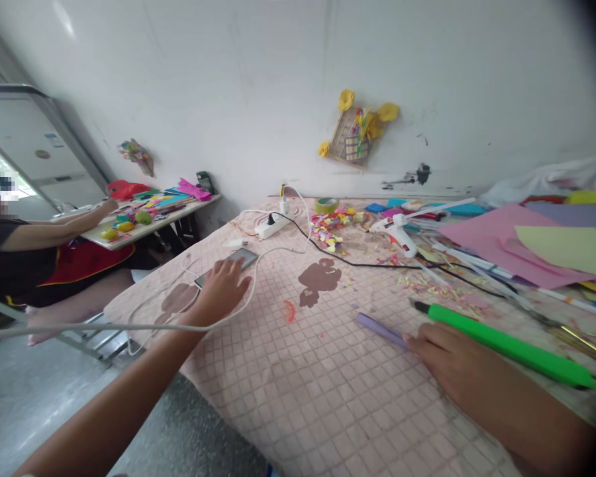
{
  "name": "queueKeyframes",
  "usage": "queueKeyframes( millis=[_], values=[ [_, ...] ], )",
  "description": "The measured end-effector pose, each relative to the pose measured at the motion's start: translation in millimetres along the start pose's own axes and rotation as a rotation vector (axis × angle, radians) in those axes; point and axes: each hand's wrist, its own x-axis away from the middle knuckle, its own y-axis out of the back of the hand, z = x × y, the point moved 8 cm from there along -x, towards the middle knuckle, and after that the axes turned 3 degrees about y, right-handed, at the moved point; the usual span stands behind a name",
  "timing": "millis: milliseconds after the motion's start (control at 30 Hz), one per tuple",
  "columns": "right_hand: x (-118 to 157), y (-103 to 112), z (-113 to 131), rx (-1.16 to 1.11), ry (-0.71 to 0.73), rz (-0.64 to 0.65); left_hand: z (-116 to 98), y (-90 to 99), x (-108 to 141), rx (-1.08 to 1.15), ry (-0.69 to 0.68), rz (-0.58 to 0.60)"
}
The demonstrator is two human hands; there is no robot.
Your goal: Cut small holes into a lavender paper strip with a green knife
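My left hand (222, 289) lies over a phone (243, 257) near the table's left edge. Its fingers are stretched out and the thumb stands apart; part of the phone is hidden beneath. Between the fingertips of my right hand (440, 351) is one end of a narrow purple paper strip (380, 329), which points left above the tablecloth. Just beyond that hand lies a bright green pen-shaped tool (506, 344) with a dark tip. A white cable (273, 250) loops past the phone and crosses over my left forearm.
At the back, a white power strip (273, 225) stands near green tape (326, 205) and paper scraps (335, 228). A white glue gun (396, 233), with a black cord (362, 265) nearby, lies before coloured paper sheets (521, 245). Another person (34, 245) sits at a table on the left.
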Motion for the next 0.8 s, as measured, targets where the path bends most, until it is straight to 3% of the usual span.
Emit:
queueKeyframes(
  millis=[200,333,433,600,800],
  values=[
    [3.6,-8.8,-4.0,-0.074,-0.051,0.027,-108.9,17.8,55.1,0.139,-0.251,0.193],
    [2.1,-8.2,-7.7,-0.147,-0.116,0.065,-161.3,30.5,72.4,0.627,-0.456,0.376],
    [-0.3,-5.9,-9.7,-0.221,-0.162,0.098,-183.9,33.6,57.0,0.758,-0.503,0.332],
    [-1.7,-5.7,-12.0,-0.255,-0.196,0.144,-218.5,21.2,18.3,0.560,-0.652,0.132],
    [-1.1,-6.9,-17.9,-0.288,-0.256,0.162,-232.8,10.0,13.0,0.424,-0.768,0.096]
  ],
)
